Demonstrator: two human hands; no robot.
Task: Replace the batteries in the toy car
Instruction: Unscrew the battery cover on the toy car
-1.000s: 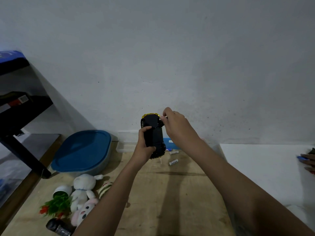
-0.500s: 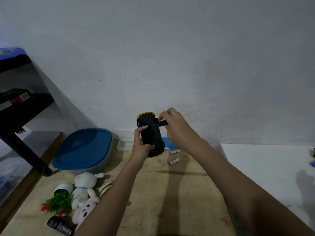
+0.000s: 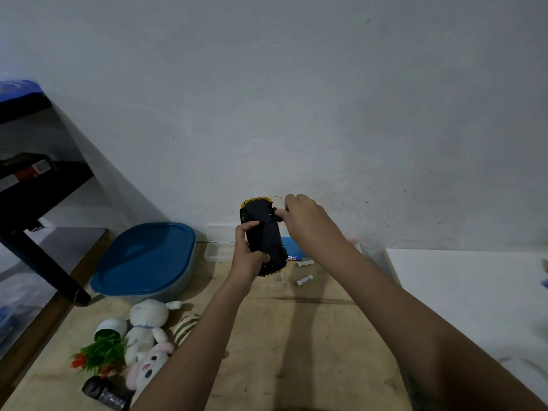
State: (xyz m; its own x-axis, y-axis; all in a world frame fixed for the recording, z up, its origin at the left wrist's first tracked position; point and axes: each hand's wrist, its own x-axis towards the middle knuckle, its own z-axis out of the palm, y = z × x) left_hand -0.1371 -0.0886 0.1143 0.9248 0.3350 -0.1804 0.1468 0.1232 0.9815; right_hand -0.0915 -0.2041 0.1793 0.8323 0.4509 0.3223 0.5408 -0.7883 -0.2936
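the left hand [image 3: 249,256] is clamped round the toy car [image 3: 264,232], thumb across the black underside and fingers curled behind the body. it holds the car in the air, belly toward the camera, its yellow nose up toward the wall [image 3: 296,99]. the right hand [image 3: 308,221] comes in from the right with fingers bunched, pinching a small dark tool [image 3: 275,218], thin like a screwdriver. the tool's tip rests on the underside near the left thumb.

below the car, near the far edge of the wooden tabletop [image 3: 296,336], lie two white batteries [image 3: 304,279] and a blue-labelled battery [image 3: 293,258], close together. a clear plastic box [image 3: 215,250] sits at the far edge just left of the car. a blue-lidded tub [image 3: 145,259] takes the far left corner. toward the near left corner lie a white plush toy [image 3: 148,318], a pink plush bunny [image 3: 149,363], a tipped plant pot [image 3: 103,348] and a dark cylinder [image 3: 103,393]. a white surface [image 3: 459,286] adjoins the right edge.
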